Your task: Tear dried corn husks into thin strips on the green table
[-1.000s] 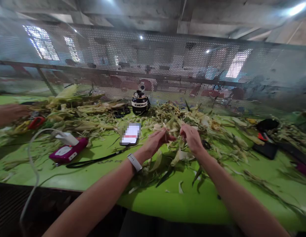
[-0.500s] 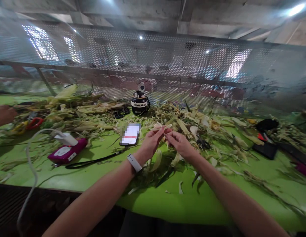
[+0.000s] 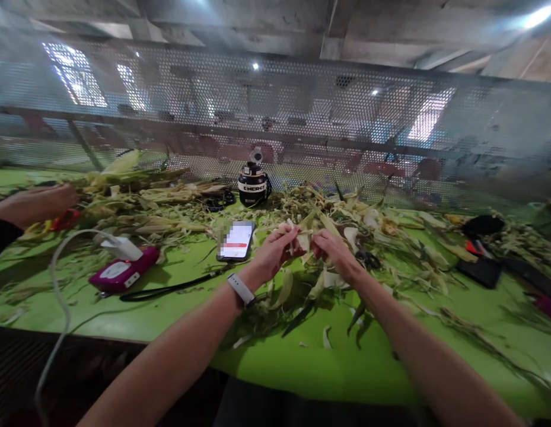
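Observation:
My left hand point(image 3: 275, 249), with a pale watch band point(image 3: 241, 289) on its wrist, is closed on pale strips of corn husk point(image 3: 292, 225) that stick out past its fingertips. Just to its right, my right hand point(image 3: 332, 252) has its fingers curled together; what lies between them is too small to make out. A thin pale piece of husk spans the gap between the two hands. Below them, loose corn husks point(image 3: 318, 286) lie scattered on the green tabletop point(image 3: 346, 373).
A phone point(image 3: 236, 239) lies left of my hands, near a purple power strip point(image 3: 124, 270) with a white charger. Behind stands a black bottle point(image 3: 252, 185). A co-worker's hand point(image 3: 50, 200) reaches in over red-handled scissors point(image 3: 65, 219). A perforated screen point(image 3: 293, 118) closes off the back.
My hands have moved apart, the right one shifting to the right. The co-worker's hand at far left has come further into view, toward the husks.

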Tool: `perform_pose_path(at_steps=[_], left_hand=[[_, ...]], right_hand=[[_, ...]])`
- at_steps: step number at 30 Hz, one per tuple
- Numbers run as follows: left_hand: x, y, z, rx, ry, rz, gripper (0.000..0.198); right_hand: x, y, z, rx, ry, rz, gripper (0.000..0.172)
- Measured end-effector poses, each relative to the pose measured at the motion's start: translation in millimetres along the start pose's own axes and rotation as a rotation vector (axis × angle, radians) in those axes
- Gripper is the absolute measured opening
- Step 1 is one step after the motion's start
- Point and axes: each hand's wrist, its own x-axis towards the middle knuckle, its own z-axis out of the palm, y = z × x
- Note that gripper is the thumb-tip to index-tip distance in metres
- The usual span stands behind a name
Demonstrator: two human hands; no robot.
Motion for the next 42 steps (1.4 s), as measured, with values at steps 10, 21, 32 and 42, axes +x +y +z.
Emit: perform_pose_path(at_steps=[10, 21, 32, 42], left_hand=[[5, -9, -4.9, 0.457, -0.102, 0.125, 0.037], [3, -7, -4.2, 0.635, -0.068, 0.217, 0.034], [-3, -8, 0.5, 0.628, -0.341, 0.096, 0.037], [-4, -7, -1.4, 0.645, -0.392, 0.012, 0.044]], right_hand=[[4, 11, 11, -0.008, 0.086, -0.066, 0.033], [6, 17, 13, 0.024, 0.161, 0.069, 0.027], [3, 7, 6, -0.177, -0.028, -0.122, 0.039], [2, 11, 15, -0.164, 0.157, -0.083, 0.037]])
